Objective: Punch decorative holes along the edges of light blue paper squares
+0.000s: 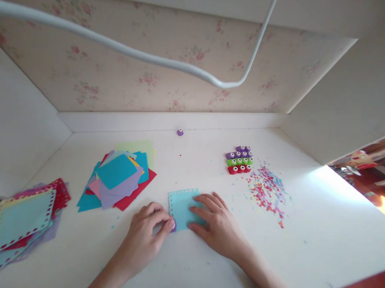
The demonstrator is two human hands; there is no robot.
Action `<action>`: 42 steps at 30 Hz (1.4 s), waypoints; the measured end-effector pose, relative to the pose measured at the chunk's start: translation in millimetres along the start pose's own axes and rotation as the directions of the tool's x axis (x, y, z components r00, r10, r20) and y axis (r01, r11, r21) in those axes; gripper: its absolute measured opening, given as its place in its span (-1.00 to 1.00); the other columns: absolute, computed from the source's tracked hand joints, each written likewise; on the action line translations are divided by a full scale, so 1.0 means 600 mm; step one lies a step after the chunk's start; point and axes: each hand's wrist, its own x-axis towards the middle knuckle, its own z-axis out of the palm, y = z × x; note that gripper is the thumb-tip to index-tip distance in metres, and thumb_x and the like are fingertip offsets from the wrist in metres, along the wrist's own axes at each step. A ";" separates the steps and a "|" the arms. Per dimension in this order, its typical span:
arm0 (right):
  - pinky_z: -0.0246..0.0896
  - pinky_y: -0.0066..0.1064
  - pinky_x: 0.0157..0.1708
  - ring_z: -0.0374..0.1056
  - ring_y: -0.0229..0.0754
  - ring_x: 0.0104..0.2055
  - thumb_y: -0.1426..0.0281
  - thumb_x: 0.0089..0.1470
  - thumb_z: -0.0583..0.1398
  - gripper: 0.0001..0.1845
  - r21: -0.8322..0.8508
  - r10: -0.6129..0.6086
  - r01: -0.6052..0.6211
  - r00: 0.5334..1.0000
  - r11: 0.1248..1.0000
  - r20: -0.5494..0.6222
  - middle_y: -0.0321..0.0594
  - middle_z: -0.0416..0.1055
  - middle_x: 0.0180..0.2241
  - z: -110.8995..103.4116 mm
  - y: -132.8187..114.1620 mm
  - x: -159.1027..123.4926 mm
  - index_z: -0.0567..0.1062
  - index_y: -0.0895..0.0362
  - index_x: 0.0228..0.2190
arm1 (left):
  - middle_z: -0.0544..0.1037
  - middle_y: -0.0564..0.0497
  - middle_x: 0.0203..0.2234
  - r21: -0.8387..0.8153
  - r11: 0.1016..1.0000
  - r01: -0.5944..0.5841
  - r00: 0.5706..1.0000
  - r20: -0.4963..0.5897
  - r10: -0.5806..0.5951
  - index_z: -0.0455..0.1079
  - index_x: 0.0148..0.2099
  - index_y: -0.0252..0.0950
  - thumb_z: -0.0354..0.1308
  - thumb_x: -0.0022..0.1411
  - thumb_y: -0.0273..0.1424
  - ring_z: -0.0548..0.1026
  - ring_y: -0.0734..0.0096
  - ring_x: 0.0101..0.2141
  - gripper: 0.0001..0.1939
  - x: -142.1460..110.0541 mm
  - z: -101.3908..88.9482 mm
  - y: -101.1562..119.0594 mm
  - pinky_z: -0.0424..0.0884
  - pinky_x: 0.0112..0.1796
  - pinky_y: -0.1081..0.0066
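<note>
A light blue square of paper [183, 208] lies flat on the white table, with small holes punched along its far and left edges. At its near left corner sits a small purple craft punch [173, 225], partly covered by fingers. My left hand [150, 230] is closed on this punch, thumb and fingertips pressed against it. Across the paper's right side my right hand [218, 224] lies with its fingers spread, touching the sheet and holding nothing.
Several purple, green and red punches [240, 160] stand in rows at the back right, beside scattered paper confetti [268, 187]. Plain coloured sheets [117, 172] are piled at the left; punched sheets [21, 220] lie nearer. One purple punch [180, 132] stands by the wall. A white cable [135, 56] hangs above.
</note>
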 end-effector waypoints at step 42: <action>0.35 -0.35 -0.27 0.50 -0.11 -0.28 0.12 0.14 0.18 -0.63 0.100 0.571 -0.569 0.769 0.816 -0.288 -0.19 0.59 -0.32 -0.159 0.164 0.151 0.60 0.07 -0.15 | 0.59 -0.02 -0.16 0.286 0.913 -0.292 0.875 -0.305 0.375 0.34 0.09 -0.16 -0.02 0.41 -0.15 0.60 0.31 -0.19 -0.68 -0.052 0.029 -0.052 0.59 -0.22 0.40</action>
